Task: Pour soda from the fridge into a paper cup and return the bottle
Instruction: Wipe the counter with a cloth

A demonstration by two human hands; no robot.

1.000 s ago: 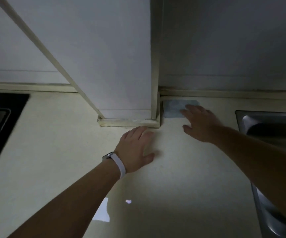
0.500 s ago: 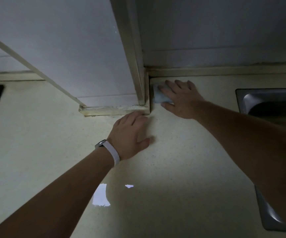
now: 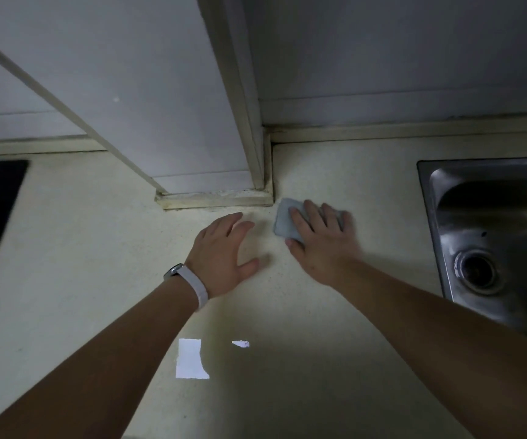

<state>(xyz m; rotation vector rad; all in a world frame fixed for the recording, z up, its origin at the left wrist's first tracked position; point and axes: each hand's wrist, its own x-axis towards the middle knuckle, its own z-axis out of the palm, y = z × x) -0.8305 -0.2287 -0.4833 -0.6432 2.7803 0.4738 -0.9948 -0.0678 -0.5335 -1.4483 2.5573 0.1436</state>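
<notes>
Cream countertop (steel sink right) meets pale wall.

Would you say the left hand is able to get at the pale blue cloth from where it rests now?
Probably yes: the left hand lies flat beside the cloth, bare counter between, though the right hand covers most of it.
</notes>
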